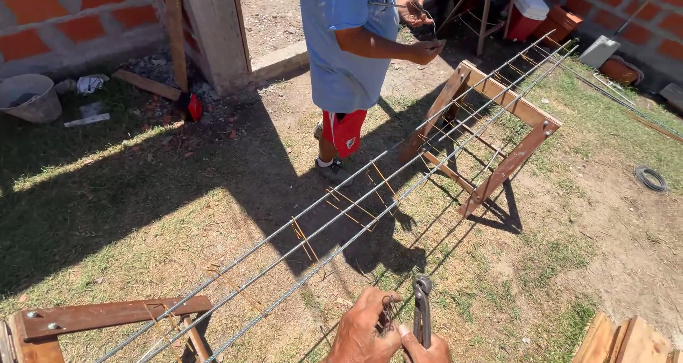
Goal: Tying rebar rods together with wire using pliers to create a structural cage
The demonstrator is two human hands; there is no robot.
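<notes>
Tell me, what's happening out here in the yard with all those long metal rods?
Long steel bars lie across two wooden trestles, with thin rust-coloured wire loops hanging on them. The camera wearer's left hand holds a small bunch of wire, and the right hand grips a pair of pincers pointing up. Across the bars, another person in a blue shirt handles wire in both hands.

— What are the long rebars [370,214] looking like?
— Ribbed grey steel, glinting dully in the sun; the thin stirrups [350,205] are showing rusty brown.
— And the pincers [422,307]?
— Dark matt metal, worn.
— The trestles?
— The far trestle [506,110] is looking like rough, weathered wood, the near trestle [107,317] too, with metal bolts. The wall [64,14] is showing coarse red brick.
</notes>
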